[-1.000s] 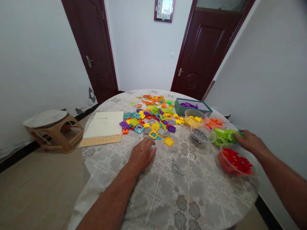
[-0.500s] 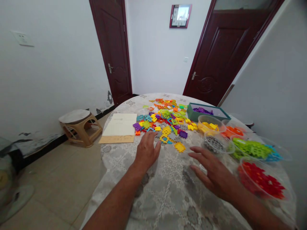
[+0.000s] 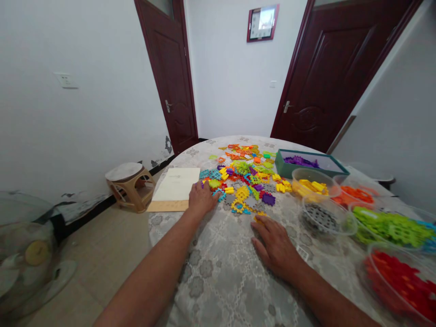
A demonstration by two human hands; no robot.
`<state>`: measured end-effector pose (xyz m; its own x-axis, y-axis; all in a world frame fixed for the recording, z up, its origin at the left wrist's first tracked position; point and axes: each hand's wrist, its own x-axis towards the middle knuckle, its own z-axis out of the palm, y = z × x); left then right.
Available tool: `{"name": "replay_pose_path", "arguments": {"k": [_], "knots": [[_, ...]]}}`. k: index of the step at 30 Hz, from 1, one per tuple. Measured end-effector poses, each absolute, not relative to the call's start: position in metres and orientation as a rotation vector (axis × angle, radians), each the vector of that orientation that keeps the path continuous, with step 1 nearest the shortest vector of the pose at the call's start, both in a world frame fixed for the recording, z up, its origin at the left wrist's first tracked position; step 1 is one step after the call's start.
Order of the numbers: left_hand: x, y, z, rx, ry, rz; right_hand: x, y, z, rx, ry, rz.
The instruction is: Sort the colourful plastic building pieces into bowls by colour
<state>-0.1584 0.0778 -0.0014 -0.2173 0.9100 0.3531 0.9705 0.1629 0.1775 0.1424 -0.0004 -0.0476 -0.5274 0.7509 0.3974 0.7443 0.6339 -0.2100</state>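
Note:
My left hand (image 3: 201, 198) reaches over the left end of a pile of colourful plastic interlocking pieces (image 3: 242, 193), its thumb apart from the fingers. It covers a purple piece (image 3: 203, 184), and its fingertips are partly hidden. Stretched out at the near edge of the pile, my right hand (image 3: 273, 240) has its fingertips over a yellow toothed piece (image 3: 261, 213), mostly hidden beneath them. Both hands look open. A dark purple square piece (image 3: 269, 199) lies just beyond the right hand.
Clear bowls of yellow (image 3: 310, 185), grey (image 3: 320, 217), orange (image 3: 356, 193), green (image 3: 391, 222) and red pieces (image 3: 402, 281) line the right side. Behind them stands a green box (image 3: 285, 169) with purple pieces. A cream paper sheet (image 3: 175, 184) lies left. A stool (image 3: 131, 186) and fan (image 3: 34, 254) stand on the floor.
The view has turned a little left. My left hand has moved left onto the pieces by the paper; my right hand has moved left, its fingers now over the yellow toothed piece.

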Motion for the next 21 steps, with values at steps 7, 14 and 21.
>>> {"name": "replay_pose_path", "arguments": {"k": [7, 14, 21], "knots": [[-0.125, 0.065, -0.009, -2.031, -2.166, -0.578, 0.148, 0.007, -0.048, -1.124, -2.366, 0.108], [-0.091, 0.016, -0.006, -2.492, -1.853, -0.757, 0.15, 0.009, -0.051, -1.099, -2.359, 0.136], [-0.13, 0.05, 0.017, -2.313, -1.752, -0.962, 0.148, 0.006, -0.051, -1.117, -2.327, 0.119]]}}
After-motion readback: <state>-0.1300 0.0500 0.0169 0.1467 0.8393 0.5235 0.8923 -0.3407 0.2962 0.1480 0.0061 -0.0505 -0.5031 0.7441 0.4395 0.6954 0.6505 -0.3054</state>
